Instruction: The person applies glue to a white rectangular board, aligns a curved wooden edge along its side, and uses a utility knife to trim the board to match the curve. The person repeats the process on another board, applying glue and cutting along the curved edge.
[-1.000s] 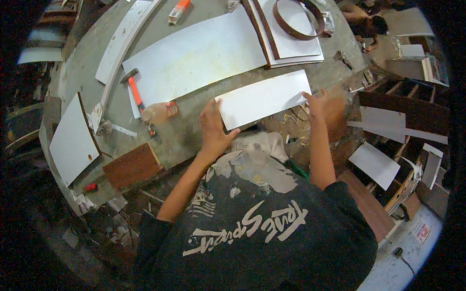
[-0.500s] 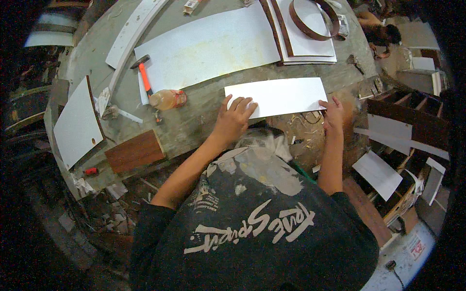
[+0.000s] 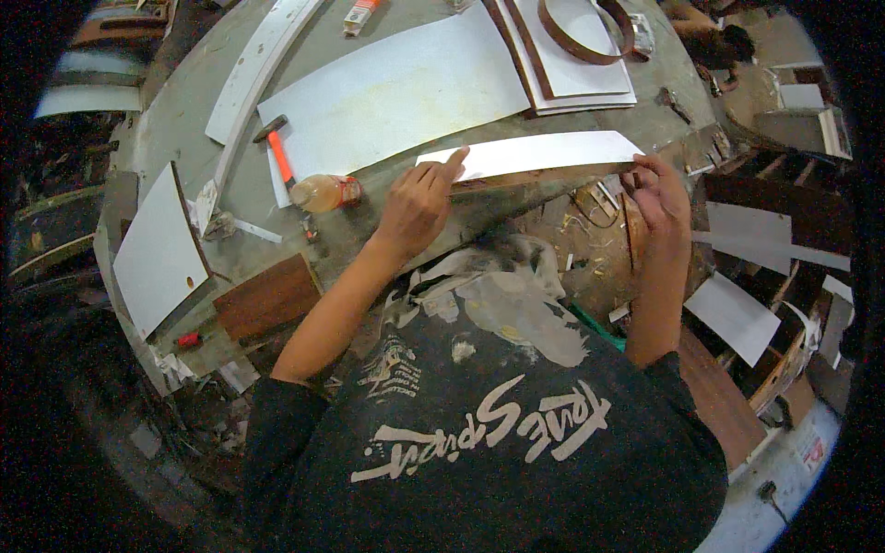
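Observation:
A white rectangular panel (image 3: 544,155) is tilted above the near edge of the workbench, and a brown front edge shows below its white face. At its left end, my left hand (image 3: 418,205) grips the panel with one finger stretched along the top. My right hand (image 3: 662,195) pinches the right corner, the remaining fingers curled beneath. To the left of my left hand lies a bottle (image 3: 324,193) of pale amber liquid. A hammer (image 3: 277,152) with an orange handle rests beside it. Behind the held panel, a large white sheet (image 3: 396,101) covers part of the bench.
White boards (image 3: 590,88) and a brown strip coil (image 3: 590,55) are stacked at the back right. On the left lie a white panel (image 3: 161,253) and a brown board (image 3: 267,297). Pliers (image 3: 676,104) sit near the right bench edge. Furniture parts (image 3: 733,313) crowd the right side.
The white panel has tipped, so its face looks narrower and its brown edge now shows. My right hand moved rightward with its end, and my left hand shifted slightly left.

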A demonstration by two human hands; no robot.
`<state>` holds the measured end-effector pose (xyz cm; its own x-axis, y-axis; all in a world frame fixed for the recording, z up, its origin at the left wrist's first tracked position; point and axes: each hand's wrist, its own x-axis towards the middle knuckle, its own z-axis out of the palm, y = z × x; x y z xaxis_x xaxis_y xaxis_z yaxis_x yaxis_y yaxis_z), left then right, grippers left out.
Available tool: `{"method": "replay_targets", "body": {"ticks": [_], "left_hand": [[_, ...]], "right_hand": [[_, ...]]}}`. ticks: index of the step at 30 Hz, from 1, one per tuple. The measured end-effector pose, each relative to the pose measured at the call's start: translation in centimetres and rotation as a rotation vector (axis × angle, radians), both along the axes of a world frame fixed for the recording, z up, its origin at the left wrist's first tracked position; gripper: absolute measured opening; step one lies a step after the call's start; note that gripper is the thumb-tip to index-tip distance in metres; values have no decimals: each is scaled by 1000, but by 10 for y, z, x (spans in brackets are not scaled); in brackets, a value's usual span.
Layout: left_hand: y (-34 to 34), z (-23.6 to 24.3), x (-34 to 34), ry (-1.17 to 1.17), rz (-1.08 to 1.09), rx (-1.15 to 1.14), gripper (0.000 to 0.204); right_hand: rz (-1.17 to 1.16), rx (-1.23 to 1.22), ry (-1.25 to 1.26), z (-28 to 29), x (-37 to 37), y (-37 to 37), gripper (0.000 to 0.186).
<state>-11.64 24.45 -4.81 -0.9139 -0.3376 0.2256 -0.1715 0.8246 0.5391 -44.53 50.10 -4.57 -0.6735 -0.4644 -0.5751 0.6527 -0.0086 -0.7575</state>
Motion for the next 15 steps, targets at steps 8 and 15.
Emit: {"method": "replay_targets", "body": {"ticks": [8,15], "left_hand": [[-24,68,7,-47,36,-168,73],[-50,79,-2,-230,98,-334,43]], "right_hand": [[-49,28,28,25,6,-26,55],[-20,-51,-266,44,27,-69,38]]}}
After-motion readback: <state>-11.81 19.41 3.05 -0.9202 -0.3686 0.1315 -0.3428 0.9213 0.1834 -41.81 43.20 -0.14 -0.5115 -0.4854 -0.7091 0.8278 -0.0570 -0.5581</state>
